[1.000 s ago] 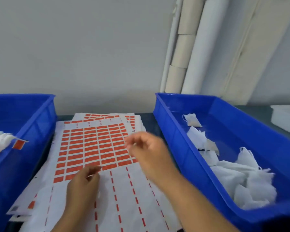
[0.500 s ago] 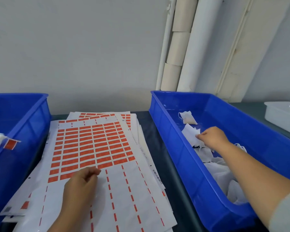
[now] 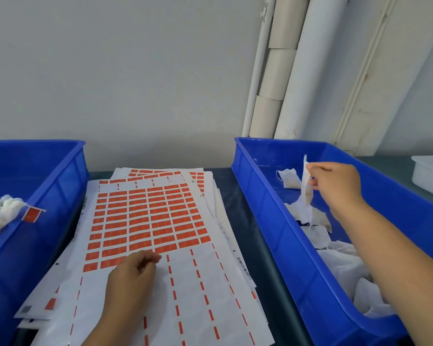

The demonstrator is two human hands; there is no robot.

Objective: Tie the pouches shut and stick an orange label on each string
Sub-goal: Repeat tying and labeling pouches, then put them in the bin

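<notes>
The stack of label sheets [image 3: 150, 221] is lying in the middle of the dark table [image 3: 235, 211], and everything else is sitting around it. To the right of the stack, a blue bin [image 3: 280, 233] is holding a loose heap of untied white pouches [image 3: 335, 258], with 1 more pouch [image 3: 289, 179] lying apart near the bin's far end. The right hand [image 3: 335, 186] is reaching into this bin and pinching 1 white pouch [image 3: 306, 188] between thumb and fingertips, holding it upright above the heap, its string trailing down toward the pouches below. To the left of the stack, a second blue bin [image 3: 48, 196] is holding white pouches [image 3: 0, 213] bunched at its left side, and 1 orange label [image 3: 31, 214] is sticking out from them. The left hand [image 3: 133, 280] is resting on the top sheet at the near edge of the orange block, fingers curled in with thumb against the fingertips; whether it is pinching a label cannot be told. The top sheet is showing rows of orange labels on its far half and bare backing with orange dashes on its near half. Beyond the right bin, further from the stack, a white tray [image 3: 430, 176] is sitting at the table's edge; its contents are out of sight.
</notes>
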